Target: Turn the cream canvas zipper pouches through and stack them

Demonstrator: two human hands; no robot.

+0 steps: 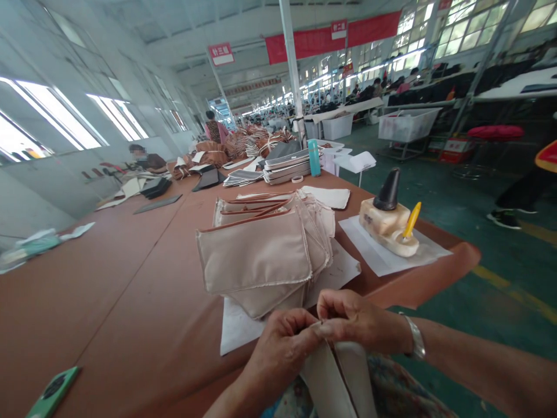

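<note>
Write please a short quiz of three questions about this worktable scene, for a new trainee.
1. True or false: both hands pinch the same pale fabric piece.
2. Which wrist wears a bracelet?
3. The teal bottle stands: A) behind the stack of beige pouches, farther up the table; B) at the near table edge; C) on the floor.

Key
1. True: left hand and right hand meet on it.
2. The right.
3. A.
</note>
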